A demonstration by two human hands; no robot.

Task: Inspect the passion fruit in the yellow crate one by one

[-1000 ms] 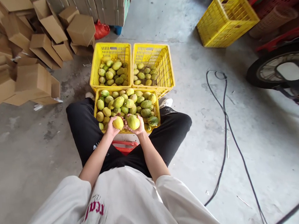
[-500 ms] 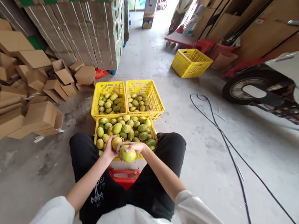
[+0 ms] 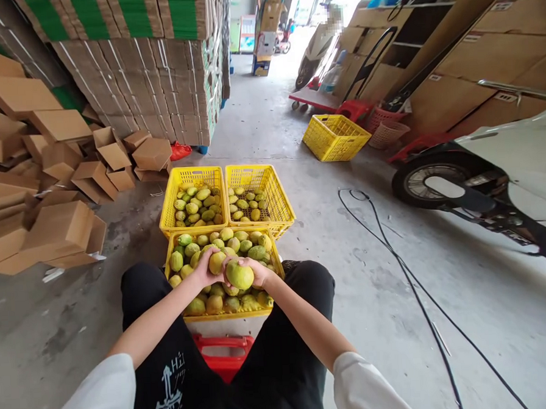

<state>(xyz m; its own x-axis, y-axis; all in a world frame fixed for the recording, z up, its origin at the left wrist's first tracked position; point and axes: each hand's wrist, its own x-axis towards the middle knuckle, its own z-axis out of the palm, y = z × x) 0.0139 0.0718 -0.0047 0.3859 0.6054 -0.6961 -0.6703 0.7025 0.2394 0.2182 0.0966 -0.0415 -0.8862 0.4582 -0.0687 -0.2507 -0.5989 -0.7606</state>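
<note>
While both hands hover over the near crate, each one grips a fruit.

Left hand (image 3: 205, 268) is curled round a small yellow fruit (image 3: 216, 262), fingers closed on it; right hand (image 3: 257, 271) cups a bigger green-yellow fruit (image 3: 239, 274) from the right, fingers wrapped behind it. The two fruits touch, held just above the heaped near crate (image 3: 228, 315) between the person's knees. Farther off sit two more yellow crates side by side: far left crate (image 3: 169, 211) well filled, far right crate (image 3: 283, 205) holding fewer. Cardboard boxes (image 3: 59, 231) pile up at left; a black cable (image 3: 395, 265) trails right.
</note>
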